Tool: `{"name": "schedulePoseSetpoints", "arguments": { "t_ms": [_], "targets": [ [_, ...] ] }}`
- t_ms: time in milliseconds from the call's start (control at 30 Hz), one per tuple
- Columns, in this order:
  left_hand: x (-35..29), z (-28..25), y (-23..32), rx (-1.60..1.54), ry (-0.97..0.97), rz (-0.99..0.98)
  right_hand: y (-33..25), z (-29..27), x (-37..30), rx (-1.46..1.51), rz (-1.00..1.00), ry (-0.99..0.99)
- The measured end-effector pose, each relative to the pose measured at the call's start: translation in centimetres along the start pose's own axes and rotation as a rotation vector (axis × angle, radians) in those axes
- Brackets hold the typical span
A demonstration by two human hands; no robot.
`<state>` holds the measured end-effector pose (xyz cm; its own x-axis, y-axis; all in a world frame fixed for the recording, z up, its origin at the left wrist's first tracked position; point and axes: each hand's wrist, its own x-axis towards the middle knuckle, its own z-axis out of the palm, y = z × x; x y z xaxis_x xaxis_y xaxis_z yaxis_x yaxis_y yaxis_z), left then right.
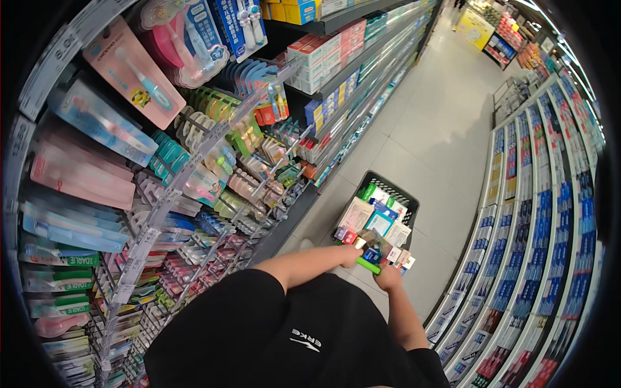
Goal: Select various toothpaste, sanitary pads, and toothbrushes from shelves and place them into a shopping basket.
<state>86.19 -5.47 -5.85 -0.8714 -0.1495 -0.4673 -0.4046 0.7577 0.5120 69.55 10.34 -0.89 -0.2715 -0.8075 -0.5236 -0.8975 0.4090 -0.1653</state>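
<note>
In front of me stands a dark plastic-sided shopping cart (410,202) filled with small boxes and packs. A green handle bar (369,266) crosses its near end. My left hand (351,256) closes round the left end of this bar. At the other end of it is my right hand (388,278), also closed, with its fingers partly hidden. Close beyond my hands, in the cart, lie a pale box (356,214), a teal-and-white box (379,224) and a white box (398,233). A dark blue pack (371,254) sits right against the bar.
On the left, a rack (139,258) of hanging toothbrush packs runs close beside me. Farther along are shelves with stacked boxes (323,55). Long curved shelves (517,258) of blue and red boxes line the right side. Between them a tiled aisle (430,123) leads to a yellow display (474,29).
</note>
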Motion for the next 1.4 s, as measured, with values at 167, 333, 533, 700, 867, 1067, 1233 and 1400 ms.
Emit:
{"name": "schedulePoseSetpoints", "arguments": {
  "t_ms": [167,333,533,700,867,1067,1233,1400],
  "targets": [
    [-4.7,-6.2,-4.2,-0.559,0.458,0.010,1.8,-3.3,3.2,-0.028,0.003,0.040],
    [-12.0,-16.8,-7.5,-0.807,1.331,-0.287,3.7,-5.7,6.6,-0.007,-0.009,0.049],
    [-15.2,-24.7,-12.3,-0.765,1.736,-0.384,4.5,-9.1,9.8,0.020,0.023,0.073],
    [-14.1,-28.1,-13.5,-0.629,1.966,-0.515,5.5,-11.7,12.7,-0.020,0.009,0.071],
    [-12.8,-29.0,-14.2,-0.689,2.013,-0.592,6.9,-13.1,15.4,-0.037,-0.004,0.106],
    [-11.5,-29.7,-13.7,-0.729,2.068,-0.808,8.5,-15.6,18.0,-0.052,-0.086,0.096],
    [-10.4,-30.1,-12.2,-0.881,2.170,-0.722,9.9,-16.9,20.2,-0.094,-0.136,0.100],
    [-9.1,-29.9,-11.8,-0.873,2.261,-0.693,10.5,-18.5,21.7,-0.083,-0.171,0.159]
  ]
}}
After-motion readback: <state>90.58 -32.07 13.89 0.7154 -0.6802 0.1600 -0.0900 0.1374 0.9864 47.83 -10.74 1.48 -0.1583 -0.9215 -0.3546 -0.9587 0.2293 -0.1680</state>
